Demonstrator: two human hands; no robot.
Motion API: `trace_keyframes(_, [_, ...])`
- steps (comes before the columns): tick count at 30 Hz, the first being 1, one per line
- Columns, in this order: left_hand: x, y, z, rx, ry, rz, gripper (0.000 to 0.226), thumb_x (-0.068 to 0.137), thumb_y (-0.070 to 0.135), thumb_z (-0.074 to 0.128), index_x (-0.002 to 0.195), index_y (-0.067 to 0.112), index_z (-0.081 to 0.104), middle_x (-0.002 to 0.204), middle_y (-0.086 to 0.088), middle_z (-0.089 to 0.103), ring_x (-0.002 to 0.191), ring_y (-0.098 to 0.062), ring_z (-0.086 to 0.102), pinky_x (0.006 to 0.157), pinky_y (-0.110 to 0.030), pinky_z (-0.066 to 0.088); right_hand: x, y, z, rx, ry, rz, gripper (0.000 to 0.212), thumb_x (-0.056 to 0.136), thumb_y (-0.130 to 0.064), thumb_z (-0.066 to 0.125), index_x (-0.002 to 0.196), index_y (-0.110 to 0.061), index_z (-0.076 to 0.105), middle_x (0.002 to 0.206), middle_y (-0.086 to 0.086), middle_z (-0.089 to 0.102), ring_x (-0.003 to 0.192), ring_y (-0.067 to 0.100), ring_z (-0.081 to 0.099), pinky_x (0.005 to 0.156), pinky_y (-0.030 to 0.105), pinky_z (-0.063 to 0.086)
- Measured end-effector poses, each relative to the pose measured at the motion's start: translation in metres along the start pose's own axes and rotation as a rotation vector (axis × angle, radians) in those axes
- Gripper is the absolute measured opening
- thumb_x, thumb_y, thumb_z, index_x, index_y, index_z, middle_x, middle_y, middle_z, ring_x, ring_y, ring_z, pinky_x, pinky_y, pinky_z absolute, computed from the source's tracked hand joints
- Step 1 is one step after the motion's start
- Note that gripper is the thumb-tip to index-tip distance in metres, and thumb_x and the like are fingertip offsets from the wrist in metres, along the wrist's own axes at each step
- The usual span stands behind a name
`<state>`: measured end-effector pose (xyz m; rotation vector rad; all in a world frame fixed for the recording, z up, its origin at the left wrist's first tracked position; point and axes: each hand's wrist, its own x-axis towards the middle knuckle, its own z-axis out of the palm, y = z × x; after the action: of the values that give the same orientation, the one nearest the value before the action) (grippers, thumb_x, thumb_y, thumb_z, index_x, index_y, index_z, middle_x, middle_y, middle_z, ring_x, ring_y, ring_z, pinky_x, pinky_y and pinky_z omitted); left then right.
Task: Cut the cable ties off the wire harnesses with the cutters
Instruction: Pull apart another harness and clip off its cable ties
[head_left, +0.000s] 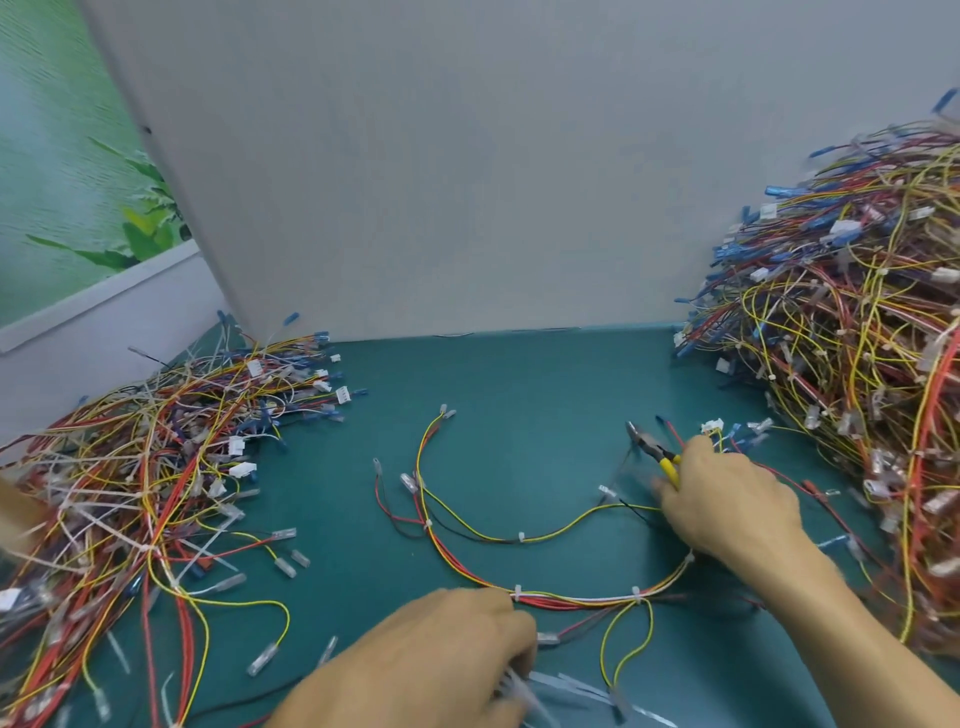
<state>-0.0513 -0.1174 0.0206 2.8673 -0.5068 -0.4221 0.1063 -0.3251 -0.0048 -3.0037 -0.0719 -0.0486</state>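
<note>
**Cutters in the right hand, one harness spread on the mat**

Here we are at the teal table top (519, 384), and one wire harness of red, yellow, black and white leads (571, 600) lies spread in a wide loop in the middle. Small white cable ties (517, 591) sit along its near run, and more show on the yellow branch further back.

The right hand (727, 504) is on the right of the loop, fingers clenched round the yellow handles of the steel-nosed cutters (652, 449). The nose points far and left, away from the wrist. It is too blurred to say whether the blades are parted. The cutters lie just beyond the harness's far yellow branch, near a small cluster of white and blue connectors.

The left hand (436, 660) is at the near edge, right by the near end of the loop. Its fingers curl round a bunch of pale translucent strips (524, 686). Motion blur smears them, so I cannot tell exactly what they are.

On the left sits a low, sprawling heap of multicoloured harnesses (156, 467). On the right a much taller mound of tangled harnesses (852, 322) rises against the plain grey partition (467, 182). Far left, a green leafy picture (78, 182) shows past the partition's edge.
</note>
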Motion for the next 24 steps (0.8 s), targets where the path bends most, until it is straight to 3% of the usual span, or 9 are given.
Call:
trace_keyframes(4, [-0.003, -0.005, -0.002, 0.054, -0.105, 0.084, 0.028, 0.092, 0.027, 0.05, 0.119, 0.034, 0.05, 0.116, 0.011, 0.043, 0.113, -0.009, 0.037, 0.089, -0.025, 0.028, 0.001, 0.003, 0.0, -0.038, -0.033, 0.049, 0.029, 0.095, -0.038, 0.047, 0.104, -0.011, 0.043, 0.119, 0.014, 0.06, 0.111, 0.036, 0.057, 0.072, 0.036, 0.034])
trace_keyframes(7, [-0.004, -0.011, -0.005, -0.079, 0.017, 0.021, 0.032, 0.087, 0.056, 0.051, 0.112, 0.036, 0.055, 0.106, 0.016, 0.049, 0.104, 0.001, 0.041, 0.088, -0.021, 0.032, 0.003, 0.005, -0.003, -0.019, -0.058, 0.073, 0.021, 0.092, -0.03, 0.048, 0.102, -0.011, 0.043, 0.118, 0.014, 0.059, 0.109, 0.036, 0.057, 0.071, 0.035, 0.034])
trace_keyframes(8, [-0.004, -0.017, -0.007, -0.129, 0.131, -0.075, 0.039, 0.084, 0.065, 0.046, 0.105, 0.034, 0.057, 0.099, 0.017, 0.052, 0.097, 0.003, 0.045, 0.086, -0.022, 0.038, 0.003, 0.006, -0.005, -0.013, -0.064, 0.078, 0.018, 0.092, -0.027, 0.048, 0.099, -0.012, 0.041, 0.117, 0.014, 0.059, 0.108, 0.036, 0.057, 0.071, 0.035, 0.035])
trace_keyframes(10, [0.001, -0.032, -0.012, -0.095, 0.337, -0.339, 0.045, 0.087, 0.065, 0.041, 0.09, 0.025, 0.06, 0.085, 0.011, 0.058, 0.088, -0.007, 0.055, 0.08, -0.03, 0.046, 0.003, 0.008, -0.007, -0.011, -0.079, 0.084, 0.016, 0.088, -0.023, 0.05, 0.094, -0.013, 0.039, 0.114, 0.014, 0.059, 0.105, 0.036, 0.057, 0.071, 0.034, 0.035])
trace_keyframes(12, [0.012, -0.048, -0.014, -0.045, 0.364, -0.638, 0.052, 0.088, 0.065, 0.042, 0.074, 0.018, 0.058, 0.082, 0.001, 0.063, 0.087, -0.024, 0.06, 0.073, -0.032, 0.048, 0.003, 0.009, -0.009, -0.02, -0.087, 0.084, 0.016, 0.084, -0.02, 0.051, 0.092, -0.013, 0.039, 0.11, 0.013, 0.059, 0.102, 0.035, 0.057, 0.071, 0.033, 0.036])
trace_keyframes(14, [0.023, -0.055, -0.011, -0.031, 0.288, -0.799, 0.057, 0.083, 0.07, 0.046, 0.066, 0.016, 0.051, 0.09, -0.006, 0.065, 0.092, -0.031, 0.062, 0.068, -0.031, 0.045, 0.002, 0.008, -0.011, -0.021, -0.086, 0.075, 0.016, 0.082, -0.019, 0.052, 0.09, -0.015, 0.039, 0.108, 0.011, 0.059, 0.101, 0.034, 0.057, 0.07, 0.033, 0.036])
trace_keyframes(17, [0.037, -0.06, -0.001, -0.029, 0.261, -0.842, 0.044, 0.077, 0.059, 0.056, 0.071, 0.016, 0.05, 0.093, -0.007, 0.066, 0.093, -0.032, 0.063, 0.068, -0.032, 0.045, 0.001, 0.006, -0.01, 0.046, -0.066, 0.067, 0.017, 0.081, -0.02, 0.054, 0.091, -0.015, 0.041, 0.107, 0.012, 0.059, 0.1, 0.035, 0.058, 0.069, 0.033, 0.036])
trace_keyframes(20, [0.046, -0.062, 0.003, -0.12, 0.293, -0.815, 0.028, 0.075, 0.038, 0.054, 0.066, 0.012, 0.048, 0.075, -0.005, 0.059, 0.079, -0.033, 0.057, 0.063, -0.031, 0.044, 0.004, 0.004, -0.011, 0.23, -0.003, 0.122, 0.019, 0.078, -0.025, 0.058, 0.093, -0.018, 0.048, 0.098, 0.013, 0.058, 0.09, 0.035, 0.054, 0.069, 0.034, 0.037])
trace_keyframes(24, [0.05, -0.075, -0.008, -0.376, 0.508, -0.758, 0.018, 0.08, 0.026, 0.055, 0.071, 0.012, 0.06, 0.067, -0.003, 0.068, 0.074, -0.029, 0.066, 0.07, -0.036, 0.055, 0.012, 0.0, -0.02, 0.565, 0.156, 0.113, 0.015, 0.077, -0.024, 0.066, 0.087, -0.022, 0.055, 0.086, 0.007, 0.062, 0.083, 0.032, 0.051, 0.069, 0.035, 0.038])
